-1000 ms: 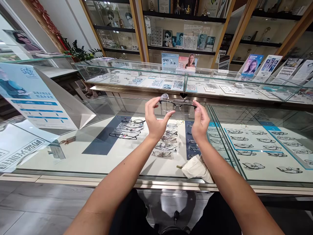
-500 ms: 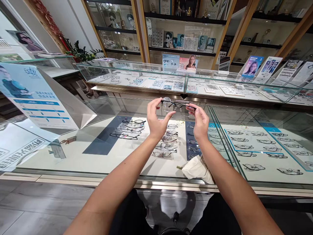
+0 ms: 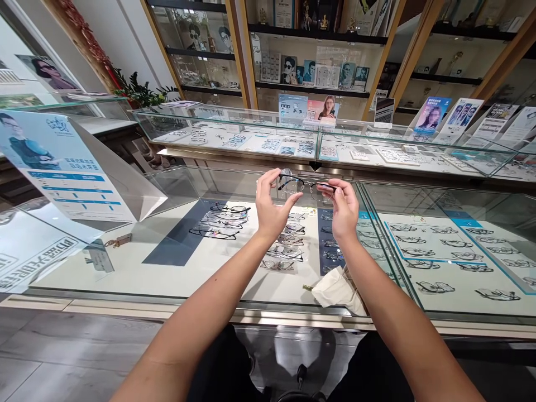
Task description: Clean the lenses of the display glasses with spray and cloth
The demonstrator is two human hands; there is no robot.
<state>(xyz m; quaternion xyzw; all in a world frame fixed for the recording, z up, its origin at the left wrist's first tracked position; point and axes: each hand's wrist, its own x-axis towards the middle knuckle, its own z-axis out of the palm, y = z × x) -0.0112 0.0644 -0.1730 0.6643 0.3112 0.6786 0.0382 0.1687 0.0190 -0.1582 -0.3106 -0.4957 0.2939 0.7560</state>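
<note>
Both my hands hold one pair of black-rimmed glasses (image 3: 307,186) up above the glass display counter (image 3: 125,268). My left hand (image 3: 271,207) pinches the left lens side, with a small clear film (image 3: 285,174) between its fingertips at the lens. The right end of the frame sits between the thumb and fingers of my right hand (image 3: 344,211). Under the glass below my hands lie rows of other eyeglass frames (image 3: 288,239).
A folded pale cloth (image 3: 335,289) lies on the counter near my right forearm. A tilted printed poster stand (image 3: 62,167) occupies the left. A second glass counter (image 3: 318,142) and wall shelves with photos stand behind. More frames lie in the right case (image 3: 439,245).
The glasses and both hands have dropped slightly and drawn a little closer together; the clear film now sits against the left lens rather than sticking up above it.
</note>
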